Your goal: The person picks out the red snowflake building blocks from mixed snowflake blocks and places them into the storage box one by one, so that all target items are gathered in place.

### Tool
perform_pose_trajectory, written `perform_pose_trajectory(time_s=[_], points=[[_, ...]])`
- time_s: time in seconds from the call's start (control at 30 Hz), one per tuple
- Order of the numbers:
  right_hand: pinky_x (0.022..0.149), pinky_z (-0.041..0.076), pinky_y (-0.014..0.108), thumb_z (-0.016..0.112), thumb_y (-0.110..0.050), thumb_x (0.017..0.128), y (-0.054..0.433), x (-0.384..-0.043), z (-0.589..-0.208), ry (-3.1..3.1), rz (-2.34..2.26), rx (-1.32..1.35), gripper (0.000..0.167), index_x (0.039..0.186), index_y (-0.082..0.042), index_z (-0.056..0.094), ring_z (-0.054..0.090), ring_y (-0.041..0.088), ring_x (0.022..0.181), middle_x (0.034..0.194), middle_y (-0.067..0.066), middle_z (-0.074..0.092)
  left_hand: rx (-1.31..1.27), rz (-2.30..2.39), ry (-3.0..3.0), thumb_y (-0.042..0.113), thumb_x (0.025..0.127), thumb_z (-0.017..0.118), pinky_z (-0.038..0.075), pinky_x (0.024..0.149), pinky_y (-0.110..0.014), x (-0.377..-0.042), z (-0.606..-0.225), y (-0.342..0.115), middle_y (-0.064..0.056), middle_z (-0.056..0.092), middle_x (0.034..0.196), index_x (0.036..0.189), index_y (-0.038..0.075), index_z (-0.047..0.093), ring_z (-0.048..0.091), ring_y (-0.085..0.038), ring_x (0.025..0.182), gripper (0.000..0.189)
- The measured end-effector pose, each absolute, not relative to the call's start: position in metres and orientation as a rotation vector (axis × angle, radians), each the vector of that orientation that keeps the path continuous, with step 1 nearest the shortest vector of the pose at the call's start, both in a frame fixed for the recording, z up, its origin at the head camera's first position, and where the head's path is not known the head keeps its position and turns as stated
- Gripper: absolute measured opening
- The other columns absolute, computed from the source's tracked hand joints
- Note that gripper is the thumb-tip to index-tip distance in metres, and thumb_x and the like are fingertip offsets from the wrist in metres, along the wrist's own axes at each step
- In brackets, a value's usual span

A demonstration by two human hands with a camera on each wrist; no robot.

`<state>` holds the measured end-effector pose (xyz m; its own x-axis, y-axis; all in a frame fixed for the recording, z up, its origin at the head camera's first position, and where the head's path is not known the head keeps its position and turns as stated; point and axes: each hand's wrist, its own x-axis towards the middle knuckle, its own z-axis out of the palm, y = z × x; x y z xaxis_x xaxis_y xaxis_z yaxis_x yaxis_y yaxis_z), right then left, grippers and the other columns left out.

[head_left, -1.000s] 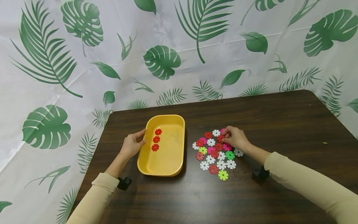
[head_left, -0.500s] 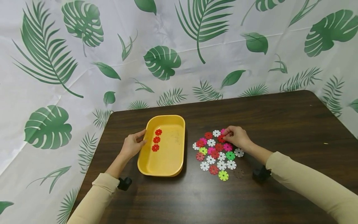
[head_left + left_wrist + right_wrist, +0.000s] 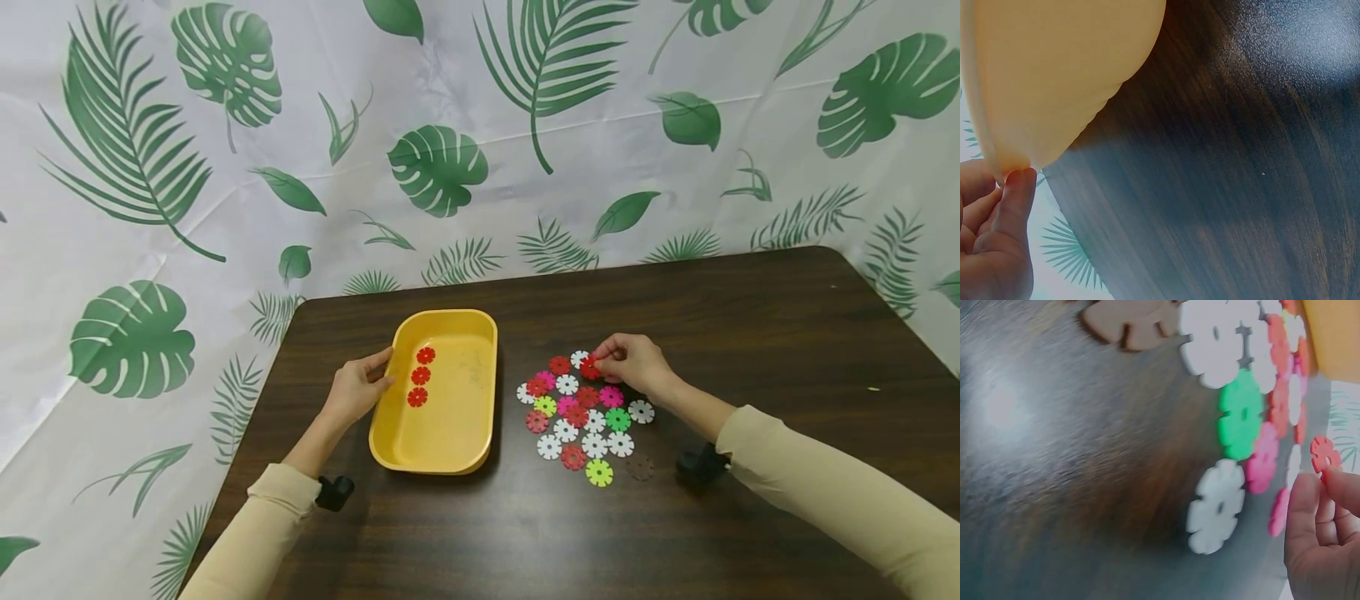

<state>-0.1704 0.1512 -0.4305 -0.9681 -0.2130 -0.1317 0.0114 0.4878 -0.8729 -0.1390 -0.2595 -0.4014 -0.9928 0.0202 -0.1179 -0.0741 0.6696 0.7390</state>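
My right hand (image 3: 636, 365) pinches a red notched disc (image 3: 590, 367) between thumb and fingertips, over the far side of a spread of discs. The right wrist view shows the same red disc (image 3: 1324, 454) held up off the table. On the left, my left hand (image 3: 356, 390) grips the left wall of a yellow tray (image 3: 450, 433). In the left wrist view, the thumb and fingers pinch the edge of the tray (image 3: 1066, 69). Inside it, 3 red discs (image 3: 421, 376) lie in a line near the left wall.
Loose discs lie right of the tray, some overlapping: white (image 3: 595, 445), green (image 3: 617, 419), yellow-green (image 3: 599, 472), pink (image 3: 611, 397), and a brown one (image 3: 642, 467) hard to see on the dark table (image 3: 465, 542). A leaf-patterned cloth (image 3: 525, 200) hangs behind.
My right hand has lifted the red disc from the far part of the spread and moved it slightly left. The left hand and tray stay put.
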Motion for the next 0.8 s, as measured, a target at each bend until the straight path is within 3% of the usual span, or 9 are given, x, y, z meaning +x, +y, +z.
perform_pose_trajectory(time_s=[0.5, 0.8], points=[[0.079, 0.057, 0.043, 0.063, -0.003, 0.088, 0.099, -0.170, -0.400, 2.296, -1.682, -0.250, 0.018, 0.102, 0.009, 0.059, 0.067, 0.028, 0.080, 0.086, 0.015, 0.063, -0.068, 1.240, 2.766, -0.002, 0.089, 0.060, 0.053, 0.085, -0.040, -0.138, -0.402, -0.263, -0.021, 0.046, 0.139, 0.139, 0.000, 0.043, 0.056, -0.036, 0.116, 0.053], [0.079, 0.058, 0.041, 0.065, -0.003, 0.087, 0.054, -0.168, -0.384, 2.182, -1.684, -0.226, 0.016, 0.101, 0.005, 0.061, 0.067, 0.029, 0.079, 0.085, 0.012, 0.062, -0.062, 1.256, 2.764, -0.001, 0.089, 0.060, 0.053, 0.086, -0.040, -0.139, -0.403, -0.260, -0.021, 0.047, 0.138, 0.139, 0.001, 0.043, 0.056, -0.035, 0.116, 0.053]])
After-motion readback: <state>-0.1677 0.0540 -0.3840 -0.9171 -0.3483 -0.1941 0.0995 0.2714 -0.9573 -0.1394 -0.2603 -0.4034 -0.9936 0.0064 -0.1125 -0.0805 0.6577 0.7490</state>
